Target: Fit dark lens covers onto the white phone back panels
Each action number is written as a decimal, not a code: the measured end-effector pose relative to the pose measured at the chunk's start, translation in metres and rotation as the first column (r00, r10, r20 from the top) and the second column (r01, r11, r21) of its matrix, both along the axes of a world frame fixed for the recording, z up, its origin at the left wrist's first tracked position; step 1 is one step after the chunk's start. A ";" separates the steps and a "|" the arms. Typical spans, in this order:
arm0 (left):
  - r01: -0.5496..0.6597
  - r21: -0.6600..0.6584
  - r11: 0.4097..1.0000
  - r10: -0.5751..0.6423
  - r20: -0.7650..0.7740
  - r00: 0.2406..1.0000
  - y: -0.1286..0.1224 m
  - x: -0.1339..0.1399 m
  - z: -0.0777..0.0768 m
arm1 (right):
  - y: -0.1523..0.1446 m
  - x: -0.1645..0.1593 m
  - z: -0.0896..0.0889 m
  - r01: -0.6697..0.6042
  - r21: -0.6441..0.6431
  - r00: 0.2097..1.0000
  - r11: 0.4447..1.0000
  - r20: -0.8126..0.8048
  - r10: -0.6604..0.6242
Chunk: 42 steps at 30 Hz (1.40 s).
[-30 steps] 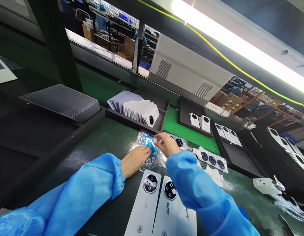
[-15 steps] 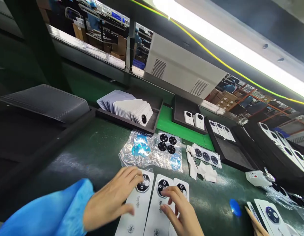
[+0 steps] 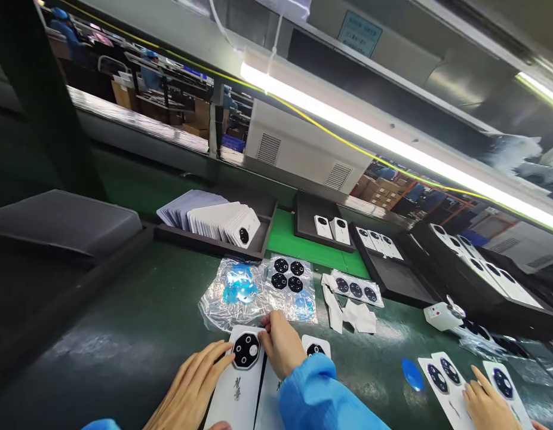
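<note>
A white phone back cover (image 3: 234, 388) with a black octagonal camera plate (image 3: 246, 351) lies on the green bench in front of me. My left hand (image 3: 193, 385) rests along its left side, fingers stretched out, with fingertips at the edge of the camera plate. At the cover's upper right corner, my right hand (image 3: 282, 345) has thumb and fingertips pinched together. Whatever is between them is too small to make out. Beneath my right hand and sleeve, a second cover (image 3: 268, 397) is mostly hidden. The top of a third cover (image 3: 310, 341) shows beyond the sleeve.
Behind the covers lie a plastic bag with blue film (image 3: 238, 286), a sheet of black camera plates (image 3: 289, 276) and crumpled white paper (image 3: 359, 316). Black trays (image 3: 209, 243) of covers line the back. At right, another person's hand (image 3: 489, 400) is among covers, near a blue disc (image 3: 412, 374).
My right hand has moved up and left to the first cover's upper corner, its fingers now pinched. My left hand has shifted down and left. The view has tilted upward.
</note>
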<state>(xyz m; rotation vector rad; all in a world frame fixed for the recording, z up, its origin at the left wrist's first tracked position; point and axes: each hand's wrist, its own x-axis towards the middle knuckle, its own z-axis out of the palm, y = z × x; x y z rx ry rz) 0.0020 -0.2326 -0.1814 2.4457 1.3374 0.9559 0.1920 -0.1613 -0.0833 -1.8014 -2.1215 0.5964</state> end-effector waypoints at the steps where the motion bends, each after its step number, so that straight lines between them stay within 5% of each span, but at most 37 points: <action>1: -0.004 -0.040 0.999 0.006 0.052 0.999 0.000 0.000 0.000 | 0.000 0.000 0.002 0.006 -0.008 1.000 1.000 -0.024 -0.006; 5: 0.024 -0.368 0.929 0.128 0.383 0.915 0.006 0.008 0.012 | -0.003 0.002 0.029 -0.056 -0.089 0.992 0.994 -0.121 0.045; 8: 0.274 -0.618 0.737 0.256 0.631 0.732 0.016 0.017 0.033 | -0.005 0.004 0.053 -0.114 -0.137 0.978 0.984 -0.192 0.087; 11: 0.528 -0.631 0.568 0.311 0.759 0.573 0.029 0.026 0.057 | 0.003 0.014 0.071 -0.152 -0.150 0.964 0.977 -0.240 0.113; 13: 0.624 -0.586 0.517 0.312 0.808 0.500 0.037 0.032 0.073 | 0.016 0.029 0.082 -0.163 -0.142 0.963 0.976 -0.236 0.127; 16: 0.689 -0.517 0.508 0.291 0.856 0.428 0.050 0.037 0.094 | 0.046 0.061 0.096 -0.101 -0.082 0.984 0.991 -0.154 0.087; 19: 0.654 -0.532 0.537 0.300 0.845 0.442 0.063 0.040 0.109 | 0.081 0.085 0.097 -0.009 -0.035 1.000 0.999 -0.002 0.009; 26: 0.532 -0.632 0.563 0.383 0.770 0.510 0.082 0.043 0.114 | 0.124 0.076 0.054 -0.048 -0.152 0.963 0.987 0.257 0.087; 31: 0.501 -0.638 0.584 0.402 0.764 0.505 0.093 0.040 0.108 | 0.136 0.077 0.040 -0.070 -0.186 0.955 0.980 0.272 0.120; 42: 0.585 -0.663 0.466 0.474 0.746 0.468 0.113 0.040 0.116 | 0.139 0.088 0.025 -0.076 -0.092 0.982 0.993 0.168 0.090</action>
